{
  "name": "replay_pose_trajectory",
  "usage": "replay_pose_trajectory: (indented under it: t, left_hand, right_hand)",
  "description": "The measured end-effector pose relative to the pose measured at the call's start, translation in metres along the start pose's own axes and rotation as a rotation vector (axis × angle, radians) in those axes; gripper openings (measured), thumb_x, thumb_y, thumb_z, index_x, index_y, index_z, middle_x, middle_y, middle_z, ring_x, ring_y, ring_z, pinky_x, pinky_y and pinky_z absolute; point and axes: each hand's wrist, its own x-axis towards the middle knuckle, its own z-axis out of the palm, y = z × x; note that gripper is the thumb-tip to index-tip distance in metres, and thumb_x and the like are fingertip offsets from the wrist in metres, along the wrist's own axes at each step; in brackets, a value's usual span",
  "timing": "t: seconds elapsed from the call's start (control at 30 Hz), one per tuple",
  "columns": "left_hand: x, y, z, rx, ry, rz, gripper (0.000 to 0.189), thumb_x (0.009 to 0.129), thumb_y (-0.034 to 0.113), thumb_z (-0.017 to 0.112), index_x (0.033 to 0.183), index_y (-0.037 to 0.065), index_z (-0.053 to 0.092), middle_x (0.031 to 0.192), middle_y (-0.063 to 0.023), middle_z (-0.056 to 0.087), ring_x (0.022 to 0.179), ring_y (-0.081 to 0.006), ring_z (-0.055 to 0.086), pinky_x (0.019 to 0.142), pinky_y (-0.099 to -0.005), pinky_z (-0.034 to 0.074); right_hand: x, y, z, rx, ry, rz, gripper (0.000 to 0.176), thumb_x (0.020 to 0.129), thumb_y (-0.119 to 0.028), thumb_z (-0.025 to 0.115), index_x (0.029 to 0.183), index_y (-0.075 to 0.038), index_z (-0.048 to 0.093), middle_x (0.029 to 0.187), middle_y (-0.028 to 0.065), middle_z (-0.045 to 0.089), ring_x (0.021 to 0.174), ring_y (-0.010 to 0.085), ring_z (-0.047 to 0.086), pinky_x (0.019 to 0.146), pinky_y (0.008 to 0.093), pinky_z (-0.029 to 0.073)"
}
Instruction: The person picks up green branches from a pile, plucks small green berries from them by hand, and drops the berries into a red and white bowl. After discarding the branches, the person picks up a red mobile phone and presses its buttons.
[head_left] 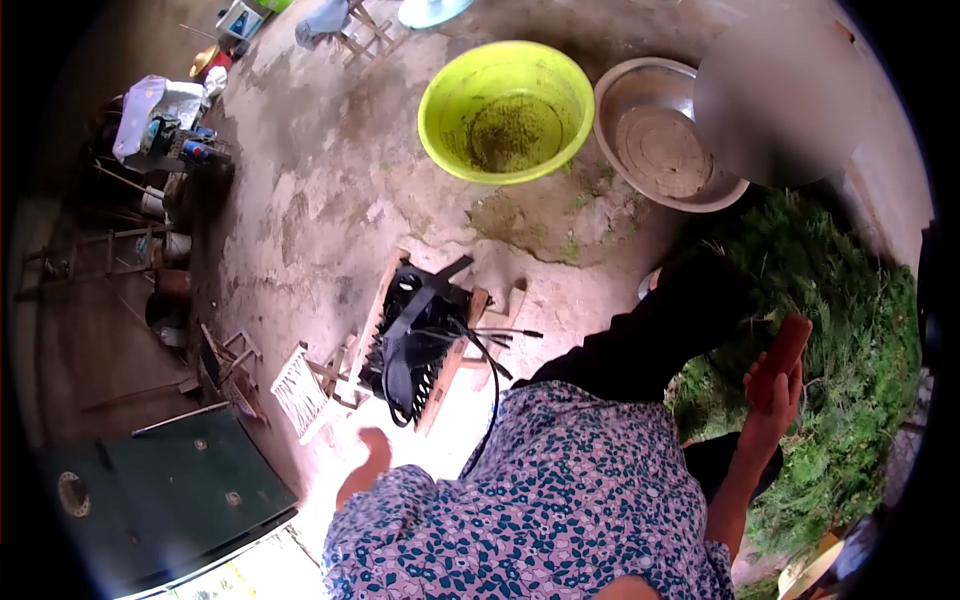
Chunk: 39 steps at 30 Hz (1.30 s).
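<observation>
On the right, my right hand point(772, 400) is closed around a red oblong object point(785, 362) that resembles a phone case. Leafy green branches point(850, 370) lie behind and beside it. My left hand point(374, 450) is at the lower left of centre, washed out by glare; its fingers cannot be made out, and no object shows in it. Just above it stands a small wooden stool point(440, 385) bearing a black strapped item point(405, 350) with loose cables. One cable runs down to my floral shirt point(540, 490).
A yellow-green basin point(575, 125) with dark residue and a metal basin point(655, 145) stand ahead on the concrete floor. A grey blur covers the upper right. Small stools point(300, 390), a dark green table point(180, 490) and clutter are at left.
</observation>
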Motion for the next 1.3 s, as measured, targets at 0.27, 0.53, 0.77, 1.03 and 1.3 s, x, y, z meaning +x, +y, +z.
replay_pose_trajectory:
  t: [0.27,0.53,0.77,1.03,1.3]
  left_hand:
    - [0.063,0.093,0.040,0.463,0.222,0.605,0.053,0.092,0.042,0.031,0.119,0.001,0.052,0.117,-0.0201,0.054,0.112,-0.0341,0.048,0.097,-0.0366,0.033]
    - [0.079,0.091,0.028,-0.079,0.169,0.382,0.051,0.083,0.048,0.049,0.101,0.004,0.065,0.094,-0.0080,0.064,0.084,-0.0227,0.056,0.075,-0.0359,0.043]
    - [0.078,0.050,0.035,-0.523,0.198,0.033,0.048,0.077,0.057,0.054,0.098,0.014,0.057,0.085,-0.0005,0.054,0.076,-0.0158,0.051,0.062,-0.0358,0.040]
    - [0.090,0.053,0.060,-0.528,0.115,0.185,0.045,0.089,0.039,0.045,0.122,0.008,0.049,0.127,-0.0078,0.048,0.110,-0.0226,0.049,0.089,-0.0333,0.041]
    - [0.003,0.192,0.079,0.136,0.499,1.008,0.039,0.089,0.026,0.051,0.110,-0.005,0.056,0.110,-0.0231,0.058,0.098,-0.0340,0.057,0.088,-0.0374,0.043]
  right_hand:
    - [-0.002,-0.007,0.008,-0.009,-0.005,-0.044,0.055,0.086,-0.020,0.055,0.132,-0.001,0.033,0.115,0.0185,0.053,0.096,0.0240,0.058,0.077,0.0337,0.051]
    - [-0.009,-0.017,0.006,-0.013,0.007,-0.084,0.054,0.087,-0.019,0.053,0.133,-0.001,0.032,0.113,0.0191,0.054,0.095,0.0244,0.059,0.078,0.0347,0.051]
    - [-0.003,-0.022,0.007,-0.055,-0.020,-0.108,0.050,0.086,-0.018,0.054,0.130,-0.002,0.035,0.113,0.0186,0.054,0.095,0.0238,0.059,0.077,0.0339,0.052]
    - [0.006,-0.044,0.001,-0.061,0.010,-0.171,0.050,0.083,-0.021,0.060,0.127,-0.006,0.040,0.107,0.0151,0.057,0.088,0.0212,0.061,0.074,0.0321,0.053]
    - [0.005,-0.033,-0.010,0.051,0.080,-0.194,0.055,0.080,-0.022,0.063,0.128,-0.007,0.041,0.104,0.0137,0.058,0.083,0.0183,0.061,0.070,0.0298,0.052]
